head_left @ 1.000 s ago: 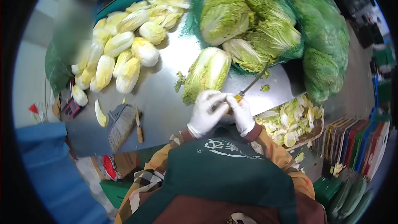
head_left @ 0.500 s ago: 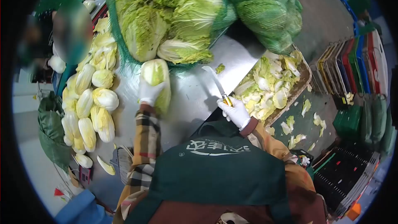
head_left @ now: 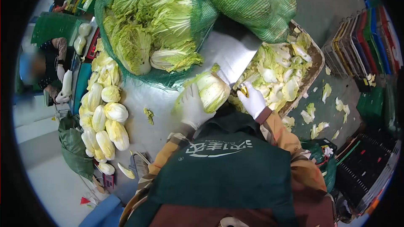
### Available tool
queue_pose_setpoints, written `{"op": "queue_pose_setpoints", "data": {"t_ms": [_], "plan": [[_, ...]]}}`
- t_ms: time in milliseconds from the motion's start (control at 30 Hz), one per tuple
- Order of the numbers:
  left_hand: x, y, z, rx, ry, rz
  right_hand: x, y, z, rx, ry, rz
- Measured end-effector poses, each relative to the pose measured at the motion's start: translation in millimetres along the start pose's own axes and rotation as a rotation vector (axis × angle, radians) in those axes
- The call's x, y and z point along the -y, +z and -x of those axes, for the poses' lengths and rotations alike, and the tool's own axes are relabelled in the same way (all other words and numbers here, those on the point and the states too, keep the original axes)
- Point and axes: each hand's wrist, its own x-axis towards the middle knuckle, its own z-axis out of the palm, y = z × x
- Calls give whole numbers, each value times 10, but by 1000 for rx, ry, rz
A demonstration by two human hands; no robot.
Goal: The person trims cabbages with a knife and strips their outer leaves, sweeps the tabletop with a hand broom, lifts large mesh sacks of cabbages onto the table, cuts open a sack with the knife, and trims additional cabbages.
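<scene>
The left hand (head_left: 191, 107), in a thin white glove, has its fingers spread and grasping a plump, oblong cabbage (head_left: 213, 91) on its left side. The cabbage lies tilted close in front of the dark green cloth apron (head_left: 219, 172), its smooth, pale ribs toward the right hand (head_left: 252, 102) and frilly green leaf at its edges; whether it rests on the metal or is lifted, I cannot tell. The right hand, gloved alike, has its fingers curled around the yellow handle of a knife (head_left: 243, 89), just beside the cabbage; the blade cannot be made out clearly.

The tabletop (head_left: 136, 96) is smooth, shiny metal, with a small crumpled leaf scrap (head_left: 149, 116) left of the left hand. Beyond the hands, a green mesh sack (head_left: 103, 21) gapes around crinkled, leafy heads, and a second, bulging net bag (head_left: 256, 12) stands next to it. On the left, smooth, bullet-shaped yellow-white heads (head_left: 115, 112) lie heaped near a curved pale leaf (head_left: 126, 171) and a bristled brush (head_left: 139, 166). To the right, a shallow, rough-rimmed bin (head_left: 318, 59) holds loose, rumpled leaves (head_left: 277, 73), and more torn pieces (head_left: 309, 111) litter the floor.
</scene>
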Motion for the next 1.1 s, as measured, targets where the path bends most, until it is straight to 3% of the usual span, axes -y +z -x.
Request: {"op": "queue_pose_setpoints", "data": {"t_ms": [233,467,667,1033,1100], "plan": [[58,70,-57,83,-30,-55,77,59,44,217,-101,40],[71,-10,-169,165,-33,-19,73,149,72,192,-95,-1],[160,44,-207,127,17,13,146,201,-50,326,39,102],[246,58,-265,167,3,55,194,270,-166,340,94,200],[222,62,-202,162,1,37,364,157,-152,436,149,260]]}}
